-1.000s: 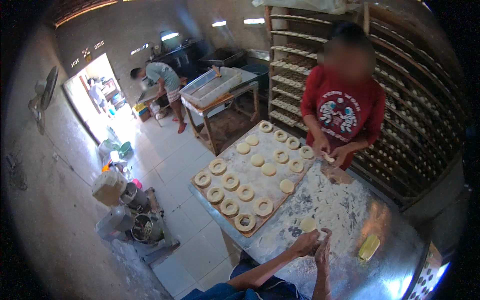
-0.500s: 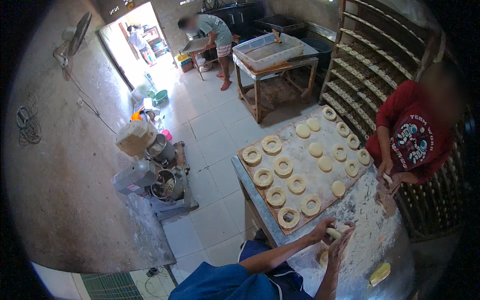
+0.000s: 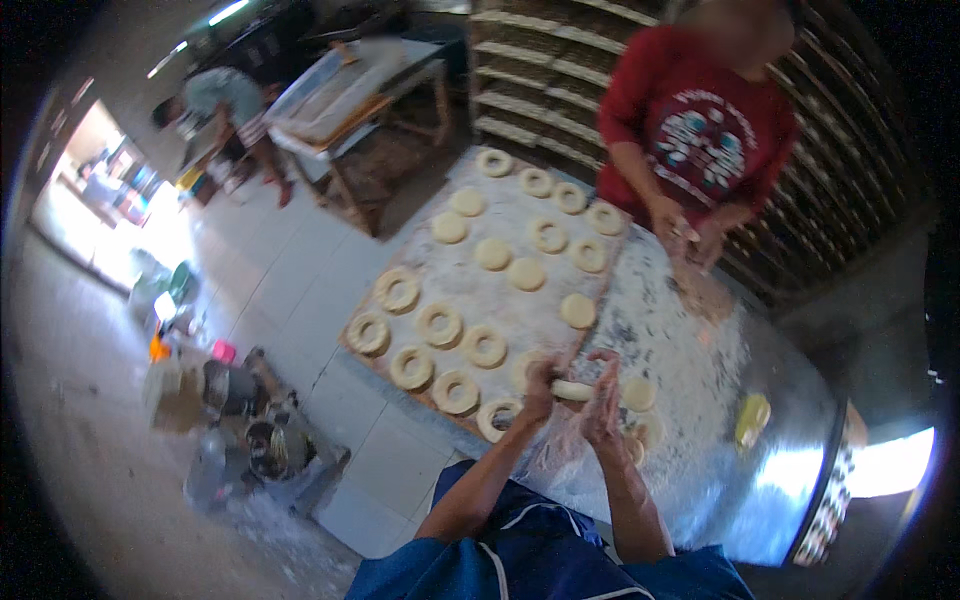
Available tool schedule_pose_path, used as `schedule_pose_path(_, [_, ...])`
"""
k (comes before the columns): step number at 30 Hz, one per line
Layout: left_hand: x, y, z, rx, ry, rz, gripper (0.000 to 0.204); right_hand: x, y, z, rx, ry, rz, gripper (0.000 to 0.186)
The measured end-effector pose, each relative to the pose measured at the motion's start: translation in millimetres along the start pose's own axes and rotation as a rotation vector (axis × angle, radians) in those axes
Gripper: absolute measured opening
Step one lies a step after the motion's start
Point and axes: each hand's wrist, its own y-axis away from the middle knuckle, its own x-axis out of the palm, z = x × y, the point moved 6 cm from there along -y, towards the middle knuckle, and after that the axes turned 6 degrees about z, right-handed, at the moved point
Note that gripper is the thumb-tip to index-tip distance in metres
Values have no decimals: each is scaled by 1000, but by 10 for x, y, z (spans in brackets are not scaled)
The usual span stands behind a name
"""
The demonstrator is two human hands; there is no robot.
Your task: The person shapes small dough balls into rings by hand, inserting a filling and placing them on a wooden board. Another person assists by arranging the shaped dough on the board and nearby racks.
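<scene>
A pale piece of dough (image 3: 573, 391), seen edge-on, spans the gap between my hands above the floured table. My left hand (image 3: 541, 390) is closed round one end of it. My right hand (image 3: 602, 405), dusted with flour, has its fingers stretched upward, and its palm side touches the other end. Just right of it lie a flat dough disc (image 3: 638, 393) and another dough piece (image 3: 650, 430), partly hidden by my hand. Near my left hand, the wooden board (image 3: 470, 270) carries several dough rings (image 3: 440, 326) and discs (image 3: 493, 254).
Across the metal table (image 3: 690, 500), a person in a red top (image 3: 690, 130) handles dough. A yellow item (image 3: 752, 418) lies at right. Tray racks (image 3: 540, 75) stand behind. Mixers (image 3: 265, 450) are at left; another person (image 3: 230, 110) bends near a side table (image 3: 350, 130).
The view has swung right, so the board appears farther left. My hands have drawn apart, with the dough now showing between them, and my right fingers have straightened.
</scene>
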Motion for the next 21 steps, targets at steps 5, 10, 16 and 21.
schedule_pose_path(5, [240, -85, -331, 413, -1261, 206, 48, 53, -192, -14, 62, -65, 25, 53])
schedule_pose_path(10, [-14, -283, -379, 19, -405, 37, 42, 117, -367, -122, 158, -332, -18, 46])
schedule_pose_path(16, [-285, -923, -603, -137, -367, -73, 33, -51, -957, -623, 275, -226, 20, 44])
schedule_pose_path(21, [-350, -1249, -672, 214, -1515, -73, 17, -47, -1378, -1245, 202, 604, 239, 51])
